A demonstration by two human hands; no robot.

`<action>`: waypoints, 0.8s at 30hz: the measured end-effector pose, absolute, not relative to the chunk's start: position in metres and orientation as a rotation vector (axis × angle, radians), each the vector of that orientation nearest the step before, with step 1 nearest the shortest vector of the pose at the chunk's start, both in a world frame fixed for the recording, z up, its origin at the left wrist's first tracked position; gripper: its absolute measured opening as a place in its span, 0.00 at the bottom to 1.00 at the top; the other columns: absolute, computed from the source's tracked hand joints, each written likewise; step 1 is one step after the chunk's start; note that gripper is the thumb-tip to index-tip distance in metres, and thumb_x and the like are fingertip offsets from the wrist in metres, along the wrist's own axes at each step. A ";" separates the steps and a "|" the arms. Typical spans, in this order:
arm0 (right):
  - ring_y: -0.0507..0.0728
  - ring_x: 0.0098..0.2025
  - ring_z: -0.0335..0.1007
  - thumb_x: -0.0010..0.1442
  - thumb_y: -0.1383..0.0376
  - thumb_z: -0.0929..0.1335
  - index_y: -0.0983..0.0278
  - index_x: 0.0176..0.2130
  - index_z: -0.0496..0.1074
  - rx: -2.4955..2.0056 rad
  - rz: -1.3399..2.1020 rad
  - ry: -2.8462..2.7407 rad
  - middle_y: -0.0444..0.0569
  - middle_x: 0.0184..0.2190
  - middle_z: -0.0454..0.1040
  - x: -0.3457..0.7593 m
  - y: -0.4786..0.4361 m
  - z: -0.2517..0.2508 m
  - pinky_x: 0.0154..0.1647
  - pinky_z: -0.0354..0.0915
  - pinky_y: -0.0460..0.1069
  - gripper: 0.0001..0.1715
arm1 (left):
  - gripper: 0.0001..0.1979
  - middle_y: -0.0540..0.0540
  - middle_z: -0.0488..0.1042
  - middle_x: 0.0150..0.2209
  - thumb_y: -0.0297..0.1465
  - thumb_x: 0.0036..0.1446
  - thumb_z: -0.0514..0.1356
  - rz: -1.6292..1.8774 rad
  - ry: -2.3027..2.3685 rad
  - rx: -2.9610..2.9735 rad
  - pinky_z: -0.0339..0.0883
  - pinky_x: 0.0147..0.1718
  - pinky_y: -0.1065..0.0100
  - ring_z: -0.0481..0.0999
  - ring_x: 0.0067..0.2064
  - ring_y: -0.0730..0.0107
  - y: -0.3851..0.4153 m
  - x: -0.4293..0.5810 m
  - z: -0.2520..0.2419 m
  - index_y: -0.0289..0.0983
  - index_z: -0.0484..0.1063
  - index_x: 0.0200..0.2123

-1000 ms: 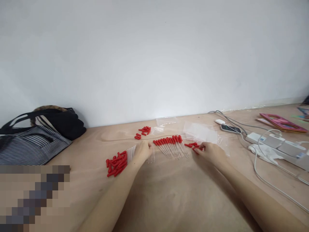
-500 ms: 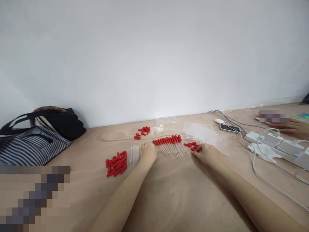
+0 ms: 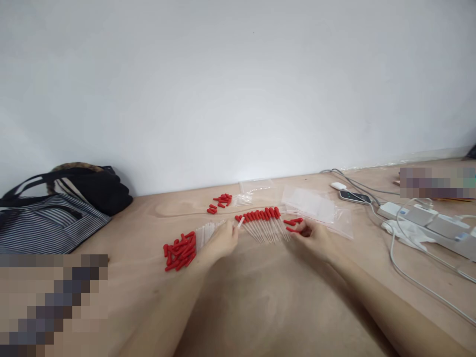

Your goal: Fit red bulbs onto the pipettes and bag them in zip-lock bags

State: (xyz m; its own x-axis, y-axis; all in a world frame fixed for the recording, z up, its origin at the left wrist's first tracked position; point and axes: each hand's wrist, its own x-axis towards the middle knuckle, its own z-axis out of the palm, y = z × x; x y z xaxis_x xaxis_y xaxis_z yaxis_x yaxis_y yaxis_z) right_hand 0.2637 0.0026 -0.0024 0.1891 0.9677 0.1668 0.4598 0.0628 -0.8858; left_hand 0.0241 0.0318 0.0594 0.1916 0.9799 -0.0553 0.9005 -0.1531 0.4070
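Observation:
On the wooden table [image 3: 260, 297] my left hand [image 3: 221, 241] pinches a clear glass tube [image 3: 240, 222], lifted a little beside a bunch of clear tubes [image 3: 206, 232]. My right hand [image 3: 311, 237] is closed on a red rubber cap [image 3: 292, 229], next to a few loose red caps [image 3: 293, 221]. Between the hands lies a row of finished droppers with red caps [image 3: 262, 223]. A pile of red caps [image 3: 180, 251] lies left of the tubes, and a smaller heap of red caps [image 3: 220, 202] lies further back.
A striped bag with black handles [image 3: 52, 213] sits at the left. Clear plastic bags [image 3: 316, 206] lie behind the droppers. At the right are a phone [image 3: 354, 197], a power strip [image 3: 427, 220] and white cables [image 3: 416, 277]. A white wall rises behind the table.
My left hand has lifted a clear tube off the bunch. My right hand has drawn back from the loose caps with one red cap. Another person's hand at the far right came and went.

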 end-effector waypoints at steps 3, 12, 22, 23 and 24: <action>0.51 0.25 0.66 0.42 0.61 0.70 0.65 0.31 0.68 -1.184 0.993 -1.403 0.45 0.24 0.71 0.240 0.001 -0.001 0.26 0.61 0.46 0.15 | 0.11 0.49 0.71 0.29 0.31 0.57 0.44 0.410 1.465 2.211 0.62 0.31 0.71 0.70 0.31 0.70 0.008 0.002 0.064 0.37 0.63 0.29; 0.48 0.25 0.64 0.43 0.58 0.71 0.64 0.31 0.73 -0.874 1.440 -1.336 0.42 0.21 0.70 0.176 -0.015 0.010 0.29 0.61 0.45 0.14 | 0.09 0.49 0.72 0.33 0.30 0.56 0.48 0.786 1.215 2.419 0.62 0.36 0.69 0.70 0.36 0.70 -0.021 -0.024 0.040 0.40 0.67 0.35; 0.47 0.24 0.63 0.44 0.59 0.71 0.65 0.30 0.70 -0.740 1.464 -1.297 0.40 0.20 0.68 0.171 -0.028 0.009 0.28 0.60 0.44 0.13 | 0.10 0.51 0.73 0.28 0.28 0.57 0.48 0.893 1.182 2.598 0.60 0.35 0.70 0.70 0.31 0.73 -0.030 -0.015 0.040 0.40 0.69 0.34; 0.47 0.24 0.63 0.45 0.59 0.71 0.65 0.30 0.70 -0.728 1.456 -1.292 0.40 0.20 0.68 0.171 -0.029 0.009 0.28 0.61 0.44 0.13 | 0.11 0.51 0.73 0.28 0.27 0.57 0.48 0.903 1.158 2.625 0.59 0.35 0.70 0.70 0.30 0.74 -0.030 -0.015 0.039 0.40 0.69 0.35; 0.47 0.24 0.64 0.45 0.59 0.70 0.65 0.30 0.70 -0.720 1.449 -1.282 0.40 0.20 0.69 0.171 -0.029 0.009 0.27 0.61 0.43 0.13 | 0.12 0.51 0.73 0.28 0.27 0.57 0.48 0.913 1.126 2.648 0.58 0.36 0.69 0.70 0.30 0.74 -0.029 -0.015 0.037 0.41 0.69 0.36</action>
